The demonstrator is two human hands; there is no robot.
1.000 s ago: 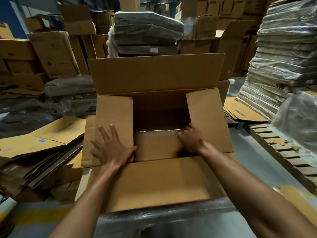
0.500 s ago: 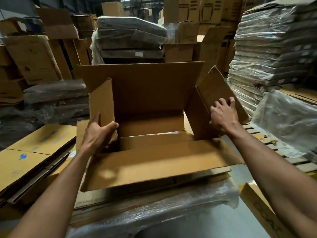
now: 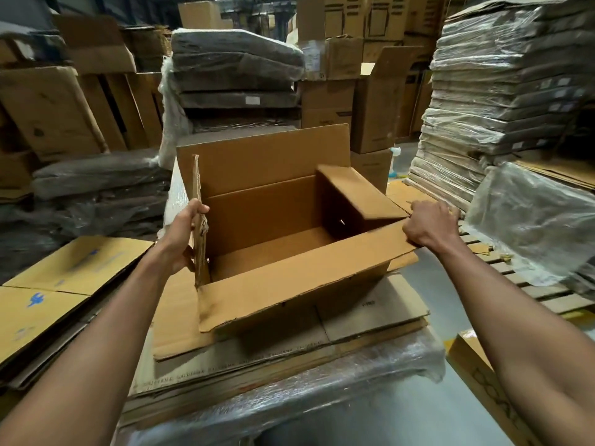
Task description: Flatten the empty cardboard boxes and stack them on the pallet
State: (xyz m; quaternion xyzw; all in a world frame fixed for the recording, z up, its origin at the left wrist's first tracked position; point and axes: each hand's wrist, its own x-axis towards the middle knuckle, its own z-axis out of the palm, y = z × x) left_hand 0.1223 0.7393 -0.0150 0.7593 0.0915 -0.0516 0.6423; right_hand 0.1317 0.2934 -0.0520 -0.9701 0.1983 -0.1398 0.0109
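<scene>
An open brown cardboard box (image 3: 289, 281) stands upright in the middle on a stack of flattened cardboard (image 3: 370, 320) wrapped in plastic film. Its far flap stands up and its near flap hangs toward me. My left hand (image 3: 186, 235) grips the box's left end flap, which stands on edge. My right hand (image 3: 429, 223) holds the box's right end at the near corner, fingers curled over the edge beside the folded-out right flap (image 3: 360, 194). The box's inside is empty.
Flattened yellowish boxes (image 3: 54, 284) lie in a pile at the left. A wooden pallet (image 3: 528, 284) carries film-wrapped stacks of flat cardboard (image 3: 502, 91) at the right. More wrapped bundles (image 3: 238, 72) and standing boxes fill the back. Another carton (image 3: 483, 378) sits at lower right.
The inner end flaps were opened outward. The box has risen and squared up. My left hand went from pressing flat on the left flap to gripping its edge; my right hand moved out to the right corner.
</scene>
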